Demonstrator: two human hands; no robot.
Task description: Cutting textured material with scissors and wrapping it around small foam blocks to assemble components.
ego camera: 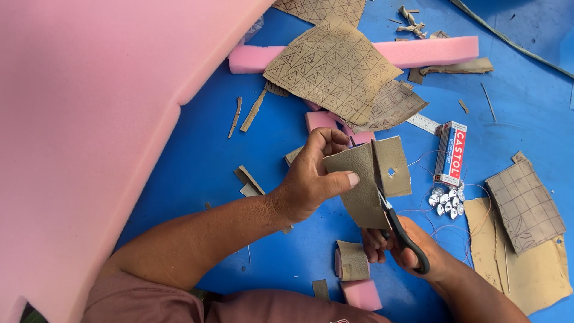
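Your left hand (314,179) pinches a tan leather piece (368,179) between thumb and fingers while your right hand (412,251) grips black-handled scissors (402,230), blades biting its lower edge.

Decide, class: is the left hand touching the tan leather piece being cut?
Touching. The head view shows the left hand pinching the tan leather piece, thumb pressed flat on its face.

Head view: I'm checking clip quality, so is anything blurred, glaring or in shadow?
Head view: even daylight, no glare; tan piece, scissors and both hands, left hand and right hand, look sharp; soft shadows beneath; pink foam sheet slightly soft at the near edge.
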